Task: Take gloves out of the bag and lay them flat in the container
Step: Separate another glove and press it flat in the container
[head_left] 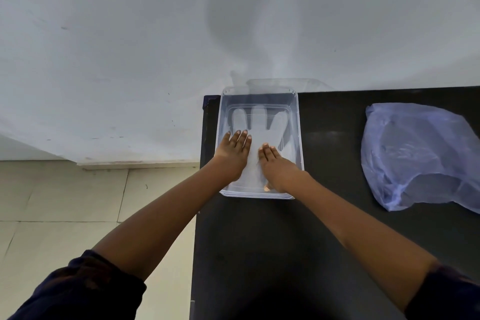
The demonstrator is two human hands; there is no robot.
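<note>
Both palms down inside the container, flattening a glove on its floor. Left hand: fingers straight, held nearly together, pressing the glove's left side where its finger lobes begin. Right hand: fingers straight and close together, flat on the glove's palm area, wrist over the near rim. Neither hand pinches anything.

Glove lies w/ cuff toward me, finger lobes pointing to the far wall; three lobes clearly show, rest blurred or under the hands. Can't tell if it's one glove or a stack.

How I'd do this step well (judgement): sweep palms outward from centre to cuff and lobes, light pressure, so trapped air leaves and no fold gets pressed in. Lift hands straight up, since thin film prob. clings to skin and would drag.

Materials: glove = thin translucent film, whitish, limp, likely slippery. Container = clear rigid plastic, rectangular, rounded corners, raised walls, sits at far left corner of the dark matte table. Bag = pale blue-violet thin plastic, crumpled, soft folds, well apart to the right; contents not readable.
</note>
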